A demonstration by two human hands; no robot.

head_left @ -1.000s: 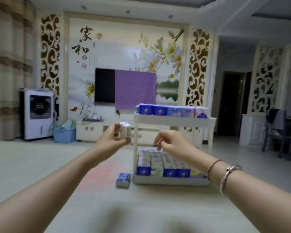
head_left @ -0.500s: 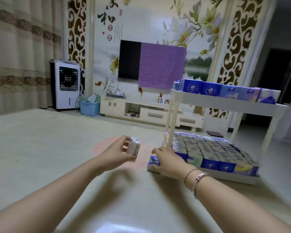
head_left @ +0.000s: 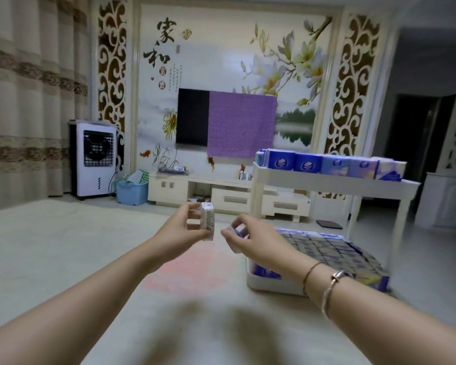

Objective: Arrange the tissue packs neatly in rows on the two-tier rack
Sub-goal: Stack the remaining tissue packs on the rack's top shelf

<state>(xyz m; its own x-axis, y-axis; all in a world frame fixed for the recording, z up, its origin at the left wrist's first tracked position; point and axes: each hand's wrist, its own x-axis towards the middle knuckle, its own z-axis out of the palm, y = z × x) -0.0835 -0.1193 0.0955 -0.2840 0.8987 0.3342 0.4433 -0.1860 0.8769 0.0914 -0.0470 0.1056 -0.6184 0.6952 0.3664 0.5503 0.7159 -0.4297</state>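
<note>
Pale floor (head_left: 63, 259) carries the two-tier rack (head_left: 334, 184), both tiers lined with packs. Just left of it, the left hand (head_left: 179, 230) pinches a white tissue pack (head_left: 207, 219) and the right hand (head_left: 250, 239) grips a blue pack (head_left: 236, 233); next, probably seating them in a remaining gap.

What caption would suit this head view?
Each hand, left and right, holds a tissue pack beside the nearly full rack.

Dim, soft indoor light; blurred shadows fall on the near floor (head_left: 195, 325). Wide-angle bending curves the left curtains (head_left: 24, 101). The far right doorway (head_left: 421, 143) seems darkest.
</note>
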